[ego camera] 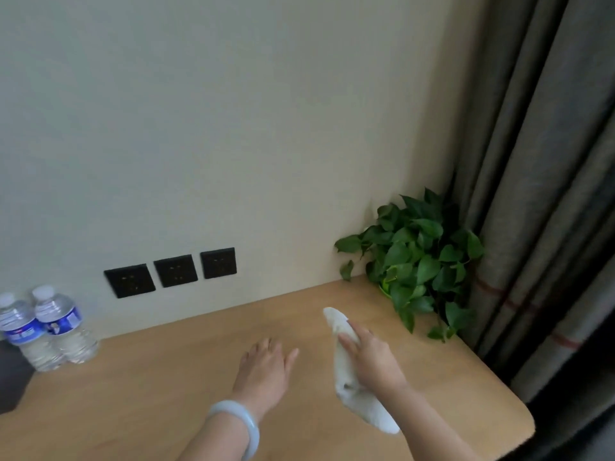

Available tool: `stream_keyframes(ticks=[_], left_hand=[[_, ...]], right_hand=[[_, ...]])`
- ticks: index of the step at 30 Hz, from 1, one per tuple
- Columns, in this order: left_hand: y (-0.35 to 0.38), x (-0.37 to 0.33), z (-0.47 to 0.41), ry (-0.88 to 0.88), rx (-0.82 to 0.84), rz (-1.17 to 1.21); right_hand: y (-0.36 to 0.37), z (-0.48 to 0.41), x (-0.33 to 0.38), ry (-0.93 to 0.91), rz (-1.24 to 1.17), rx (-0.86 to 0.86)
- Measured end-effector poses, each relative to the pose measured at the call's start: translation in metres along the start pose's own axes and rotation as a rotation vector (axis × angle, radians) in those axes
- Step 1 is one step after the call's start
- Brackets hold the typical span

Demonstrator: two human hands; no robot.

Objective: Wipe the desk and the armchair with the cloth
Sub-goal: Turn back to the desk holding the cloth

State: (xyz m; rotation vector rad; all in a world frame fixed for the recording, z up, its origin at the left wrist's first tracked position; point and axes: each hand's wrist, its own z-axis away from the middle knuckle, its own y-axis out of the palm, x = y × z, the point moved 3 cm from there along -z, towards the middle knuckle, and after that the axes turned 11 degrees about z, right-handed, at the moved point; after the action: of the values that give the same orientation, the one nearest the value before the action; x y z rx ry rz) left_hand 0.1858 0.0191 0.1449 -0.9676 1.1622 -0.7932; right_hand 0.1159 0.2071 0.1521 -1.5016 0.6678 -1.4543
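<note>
The light wooden desk fills the lower part of the head view, against a pale wall. A white cloth lies stretched out on its right half. My right hand presses down on the cloth's middle, fingers pointing toward the wall, with both cloth ends sticking out beyond it. My left hand rests flat on the bare desk just left of the cloth, fingers spread, a pale bangle on its wrist. No armchair is in view.
Two water bottles stand at the desk's far left by the wall. A leafy potted plant fills the back right corner. Grey curtains hang along the right edge. Three black wall sockets sit just above the desk.
</note>
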Motion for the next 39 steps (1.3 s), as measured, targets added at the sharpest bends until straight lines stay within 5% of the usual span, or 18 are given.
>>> stream_keyframes(ticks=[6, 15, 18, 21, 26, 39], left_hand=[[0.031, -0.015, -0.085, -0.069, 0.017, 0.093], [0.094, -0.016, -0.191, -0.198, 0.233, 0.057], [0.109, -0.012, -0.214, -0.227, 0.259, 0.006], [0.121, -0.01, -0.229, -0.233, 0.27, 0.001], [0.138, -0.004, -0.238, -0.281, 0.388, -0.019], [0.167, 0.008, -0.241, -0.372, 0.556, 0.004]], right_hand=[[0.001, -0.124, -0.031, 0.01, 0.1, 0.153], [0.033, -0.261, -0.07, -0.035, 0.562, 0.216], [0.043, -0.292, -0.074, -0.11, 0.399, 0.15], [0.058, -0.304, -0.083, -0.076, 0.318, 0.1], [0.095, -0.291, -0.11, -0.129, 0.675, 0.207], [0.107, -0.322, -0.122, -0.154, 0.776, 0.317]])
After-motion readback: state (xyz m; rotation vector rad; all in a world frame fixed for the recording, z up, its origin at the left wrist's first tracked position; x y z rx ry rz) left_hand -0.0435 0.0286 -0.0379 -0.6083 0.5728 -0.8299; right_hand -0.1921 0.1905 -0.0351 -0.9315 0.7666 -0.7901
